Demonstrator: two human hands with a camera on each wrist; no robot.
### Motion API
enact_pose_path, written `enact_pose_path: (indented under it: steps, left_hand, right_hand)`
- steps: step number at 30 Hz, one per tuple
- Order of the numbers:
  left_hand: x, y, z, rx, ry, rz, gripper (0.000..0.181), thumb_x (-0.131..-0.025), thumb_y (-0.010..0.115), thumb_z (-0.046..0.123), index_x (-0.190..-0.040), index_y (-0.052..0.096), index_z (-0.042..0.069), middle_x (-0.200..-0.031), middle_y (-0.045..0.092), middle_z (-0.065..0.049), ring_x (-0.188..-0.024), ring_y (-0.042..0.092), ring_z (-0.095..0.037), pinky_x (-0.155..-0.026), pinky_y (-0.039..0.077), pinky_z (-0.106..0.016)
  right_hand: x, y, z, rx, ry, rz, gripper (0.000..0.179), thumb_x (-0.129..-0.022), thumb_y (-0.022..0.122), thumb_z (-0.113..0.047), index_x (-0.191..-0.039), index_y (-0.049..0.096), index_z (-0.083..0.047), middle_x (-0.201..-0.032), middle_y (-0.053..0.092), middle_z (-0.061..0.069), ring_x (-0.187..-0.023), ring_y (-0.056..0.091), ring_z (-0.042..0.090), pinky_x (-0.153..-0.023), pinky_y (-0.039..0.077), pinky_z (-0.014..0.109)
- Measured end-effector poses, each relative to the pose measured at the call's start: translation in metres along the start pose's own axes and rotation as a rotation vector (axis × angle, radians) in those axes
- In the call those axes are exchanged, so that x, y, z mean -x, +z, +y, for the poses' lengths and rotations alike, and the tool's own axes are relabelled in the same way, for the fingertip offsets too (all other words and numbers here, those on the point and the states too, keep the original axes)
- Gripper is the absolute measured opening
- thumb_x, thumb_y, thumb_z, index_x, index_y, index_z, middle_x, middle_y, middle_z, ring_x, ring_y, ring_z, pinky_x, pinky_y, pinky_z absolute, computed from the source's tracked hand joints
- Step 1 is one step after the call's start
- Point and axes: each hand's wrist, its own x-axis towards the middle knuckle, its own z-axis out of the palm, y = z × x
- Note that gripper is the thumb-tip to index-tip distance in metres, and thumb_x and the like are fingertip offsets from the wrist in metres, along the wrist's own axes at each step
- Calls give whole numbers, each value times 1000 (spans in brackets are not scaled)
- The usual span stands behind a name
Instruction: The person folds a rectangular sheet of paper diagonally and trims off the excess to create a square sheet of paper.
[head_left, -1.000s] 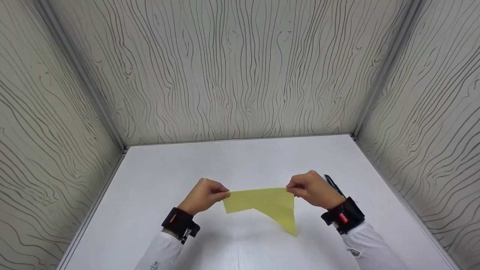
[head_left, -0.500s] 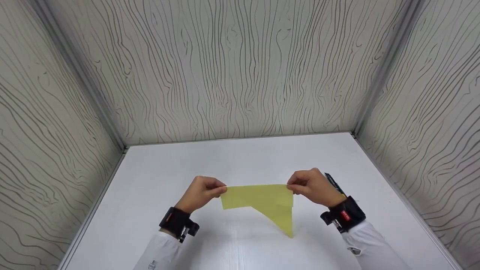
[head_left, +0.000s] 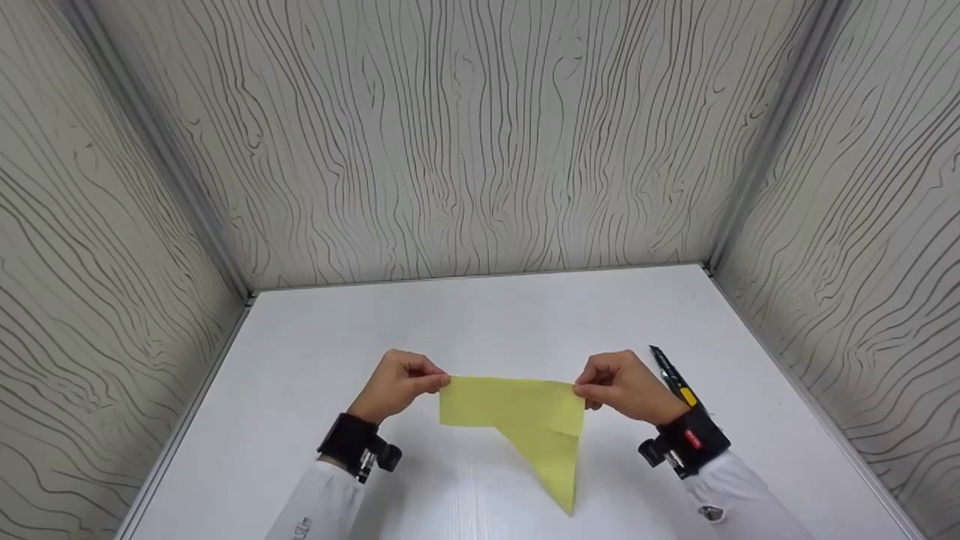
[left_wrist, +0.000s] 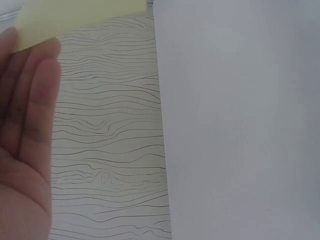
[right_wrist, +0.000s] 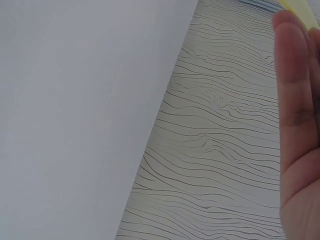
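Observation:
A folded sheet of yellow paper is stretched between both hands over the white table. Its upper part is a straight band, and a pointed flap hangs down on the right side. My left hand pinches the upper left corner between thumb and fingers. At the upper right corner, my right hand pinches the paper the same way. In the left wrist view, the yellow paper lies at the fingertips of the left hand. Only a sliver of paper shows above the right hand.
A black and yellow utility knife lies on the white table beside the right wrist, partly covered by it. Pale panels with a wood-grain line pattern stand behind the table and at both sides.
The paper's hanging flap has swung down and to the left, its tip now lower. The left hand has shifted slightly left; the right hand has lowered a little, uncovering more of the utility knife.

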Motion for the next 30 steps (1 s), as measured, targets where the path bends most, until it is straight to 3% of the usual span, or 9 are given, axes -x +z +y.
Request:
enact_pose_path:
  steps: [4, 8, 13, 18, 21, 24, 27, 30]
  left_hand:
    - [-2, 3, -1, 18, -36, -44, 13, -97, 79, 6, -95, 82, -6, -87, 79, -12, -74, 68, -9, -74, 61, -23]
    - [-6, 8, -3, 37, -36, -40, 16, -101, 75, 7, -98, 79, -9, -88, 78, -11, -75, 70, -9, -73, 61, -23]
    - [-10, 15, -3, 64, -48, 38, 19, -104, 71, 9, -102, 77, -9, -91, 79, -12, -77, 71, -8, -74, 61, -22]
    - [-14, 20, -3, 63, -82, 154, 19, -104, 71, 10, -103, 77, -8, -92, 78, -13, -81, 73, -14, -74, 62, -23]
    - [-15, 23, -4, -3, -86, 224, 19, -105, 70, 11, -112, 75, -6, -105, 77, -17, -93, 75, -24, -83, 64, -31]
    - [-14, 28, -7, -97, -105, 249, 28, -105, 69, 14, -128, 70, -3, -126, 73, -21, -114, 73, -35, -97, 62, -44]
    - [-10, 36, -10, -202, -113, 215, 37, -105, 70, 15, -137, 65, -2, -141, 66, -23, -130, 65, -42, -106, 57, -54]
    - [-7, 49, -12, -329, -86, 137, 41, -105, 71, 17, -140, 64, -2, -147, 63, -24, -139, 59, -45, -113, 53, -58]
  right_hand:
    - [0, 3, 0, 87, 37, -18, 3, -99, 77, -2, -101, 76, -3, -91, 79, 14, -76, 71, 6, -70, 62, 22]
    - [0, 7, -1, 106, 97, -51, 6, -100, 76, -4, -104, 78, -2, -92, 80, 12, -76, 71, 5, -68, 61, 21]
    - [1, 13, 1, -1, 183, -55, 7, -99, 75, -2, -101, 78, 4, -89, 80, 17, -69, 72, 8, -64, 62, 23]
    - [2, 17, 10, -91, 258, -6, 12, -99, 77, -5, -97, 76, 7, -87, 80, 18, -66, 74, 9, -63, 64, 25]
    - [4, 19, 17, -142, 304, 33, 17, -99, 78, -7, -95, 73, 9, -84, 80, 15, -65, 75, 10, -63, 65, 27]
    - [5, 21, 24, -194, 339, 86, 19, -99, 78, -6, -95, 71, 12, -82, 79, 12, -64, 75, 10, -63, 65, 28]
    - [6, 22, 31, -226, 380, 164, 19, -100, 77, -5, -97, 70, 12, -80, 78, 9, -64, 75, 11, -63, 65, 28]
    - [5, 25, 36, -232, 436, 249, 16, -100, 76, -4, -98, 71, 10, -80, 77, 7, -64, 74, 11, -62, 64, 27]
